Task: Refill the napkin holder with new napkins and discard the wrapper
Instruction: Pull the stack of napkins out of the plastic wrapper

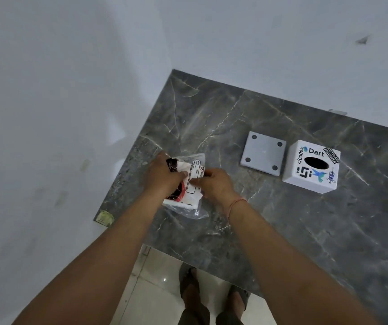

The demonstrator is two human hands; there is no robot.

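While both hands work near the left edge of the grey marble surface (282, 231), a pack of napkins (188, 184) sits between them, partly lifted off the stone. The left hand (162, 177) is curled around the pack's left side, fingers pressed over its dark red and black printed face. The right hand (214, 184) pinches the clear plastic wrapper (188, 211) at the pack's right edge, close to a white label with black print; a thin red thread circles that wrist. Loose, crinkled wrapper trails out from under the pack on the near side and touches the stone.

Well off to the right stands the napkin holder (311, 166), a white cube with an oval slot in its top and stickers around the slot, one reading "Dart". Just left of it, apart by a narrow gap, lies a flat white square plate (263, 153) with four dark round pads at its corners.

Below the near edge, two sandalled feet (211, 296) stand on pale floor tiles (155, 273). White walls close the corner behind.
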